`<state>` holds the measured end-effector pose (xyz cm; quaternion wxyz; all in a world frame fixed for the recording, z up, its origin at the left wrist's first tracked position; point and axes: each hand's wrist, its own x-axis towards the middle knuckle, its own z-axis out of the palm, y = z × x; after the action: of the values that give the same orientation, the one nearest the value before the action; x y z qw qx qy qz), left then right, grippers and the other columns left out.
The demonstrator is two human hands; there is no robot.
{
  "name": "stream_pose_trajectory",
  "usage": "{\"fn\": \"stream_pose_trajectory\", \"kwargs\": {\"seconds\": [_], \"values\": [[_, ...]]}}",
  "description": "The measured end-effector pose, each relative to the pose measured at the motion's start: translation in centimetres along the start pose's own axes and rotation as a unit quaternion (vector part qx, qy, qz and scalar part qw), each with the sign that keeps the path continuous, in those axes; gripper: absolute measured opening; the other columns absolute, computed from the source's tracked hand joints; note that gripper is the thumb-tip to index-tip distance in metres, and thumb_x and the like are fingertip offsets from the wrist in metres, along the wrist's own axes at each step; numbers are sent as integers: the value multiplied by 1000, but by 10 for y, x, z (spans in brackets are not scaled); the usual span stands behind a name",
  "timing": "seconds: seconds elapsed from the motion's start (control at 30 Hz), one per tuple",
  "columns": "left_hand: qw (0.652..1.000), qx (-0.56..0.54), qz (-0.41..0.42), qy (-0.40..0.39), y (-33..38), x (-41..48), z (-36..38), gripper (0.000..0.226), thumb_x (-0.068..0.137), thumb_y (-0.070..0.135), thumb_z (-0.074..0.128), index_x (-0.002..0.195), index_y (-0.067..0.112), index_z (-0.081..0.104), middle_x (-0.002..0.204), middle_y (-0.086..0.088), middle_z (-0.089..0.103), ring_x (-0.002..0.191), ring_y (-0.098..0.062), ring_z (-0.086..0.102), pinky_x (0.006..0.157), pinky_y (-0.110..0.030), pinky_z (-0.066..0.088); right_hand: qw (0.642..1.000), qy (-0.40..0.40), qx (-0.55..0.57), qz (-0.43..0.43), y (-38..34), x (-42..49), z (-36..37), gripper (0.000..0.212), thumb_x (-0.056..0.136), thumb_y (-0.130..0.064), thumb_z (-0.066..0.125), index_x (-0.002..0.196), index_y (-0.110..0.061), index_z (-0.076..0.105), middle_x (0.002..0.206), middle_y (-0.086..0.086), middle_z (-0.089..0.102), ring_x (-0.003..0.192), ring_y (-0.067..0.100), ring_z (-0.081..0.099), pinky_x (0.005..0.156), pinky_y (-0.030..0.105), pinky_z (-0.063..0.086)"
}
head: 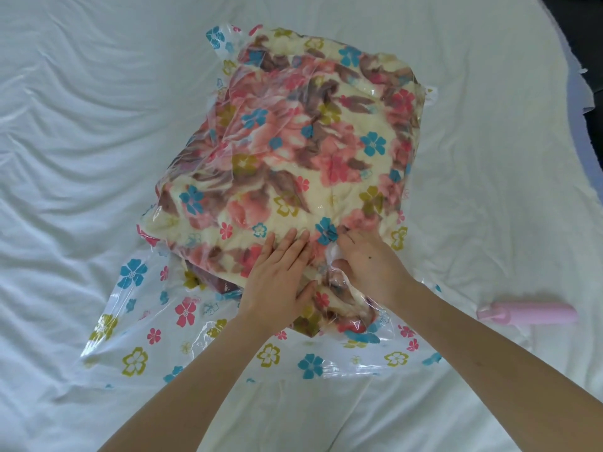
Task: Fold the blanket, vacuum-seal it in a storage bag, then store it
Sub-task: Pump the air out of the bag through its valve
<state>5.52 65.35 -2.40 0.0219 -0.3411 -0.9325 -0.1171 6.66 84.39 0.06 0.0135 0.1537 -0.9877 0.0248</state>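
Folded floral blanket (pixel 310 151) inside clear flower-print bag (pixel 130 324), mid-bed (pixel 65 125). Left hand (pixel 280 278) flat on bag's near end, fingers (pixel 290 243) straight, close together. Right hand (pixel 368 265) just beside it, fingers curled, pinching bag plastic. Pink pump (pixel 525 313) on bed, far right.

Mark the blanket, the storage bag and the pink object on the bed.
blanket (pixel 310 141): head view, middle of its top face.
storage bag (pixel 137 337): head view, empty flat near end.
pink object (pixel 528 312): head view, middle of its body.
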Motion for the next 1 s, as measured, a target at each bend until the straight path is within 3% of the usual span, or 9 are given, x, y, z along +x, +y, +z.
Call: {"fn": "stream_pose_trajectory", "kwargs": {"seconds": [0.13,0.23,0.3,0.4,0.53,0.67,0.8,0.93,1.0], "values": [[1000,-4,1,-1,-1,1,0,63,86,46,38,134,8,48,141,-7,48,133,-23,41,110,-44,19,987,-10,-147,58,-1,5,-14,51,77,-56,56,79,-7,69,76,7,64,69,26,59,55,29,43],[1000,-7,1,1,0,0,0,63,86,46,37,136,8,46,141,-7,48,134,-24,41,110,-44,19,996,-28,-87,-3,2,2,-13,38,71,-35,74,88,-2,67,81,12,64,75,31,61,55,31,43],[1000,-8,2,3,0,0,-1,62,87,46,36,136,8,46,141,-8,48,133,-24,41,109,-45,19,997,-8,-74,-19,-1,3,-14,25,66,-27,81,65,-9,65,57,8,59,50,23,55,43,23,33],[1000,-9,3,5,0,0,-1,62,86,45,38,134,8,49,140,-8,49,133,-25,43,109,-45,20,994,41,-93,47,-7,6,-19,50,82,-56,51,52,-16,51,48,2,50,42,18,37,44,23,26],[1000,-13,8,7,-1,1,-1,62,85,45,38,134,7,49,139,-8,50,132,-25,43,109,-45,20,992,8,-123,-8,-1,6,-8,35,68,-39,76,69,-7,63,64,6,59,59,25,57,48,28,41],[1000,-13,9,1,-3,1,-2,63,85,44,39,135,7,47,139,-8,50,132,-25,44,109,-44,20,987,-14,-157,40,1,14,-15,58,89,-55,39,54,-11,56,50,-1,42,44,18,39,47,23,24],[1000,-11,7,-8,-3,0,-2,64,85,45,38,137,9,44,141,-7,48,133,-23,41,110,-43,18,992,-28,-117,-33,1,5,-15,31,69,-37,73,74,-9,62,68,6,58,57,25,54,49,27,32],[1000,-6,10,-17,-4,-1,-2,64,86,46,37,139,10,41,143,-6,46,135,-22,39,111,-42,16,990,-52,-132,21,1,18,-13,52,94,-51,38,57,-17,48,46,-6,34,37,12,30,45,19,15],[1000,-13,11,-17,-5,0,-2,64,86,46,38,139,10,42,143,-6,45,135,-22,39,111,-42,16,991,-41,-114,47,-2,17,-19,52,82,-61,51,51,-22,39,41,-8,27,33,11,23,47,16,6]]}}
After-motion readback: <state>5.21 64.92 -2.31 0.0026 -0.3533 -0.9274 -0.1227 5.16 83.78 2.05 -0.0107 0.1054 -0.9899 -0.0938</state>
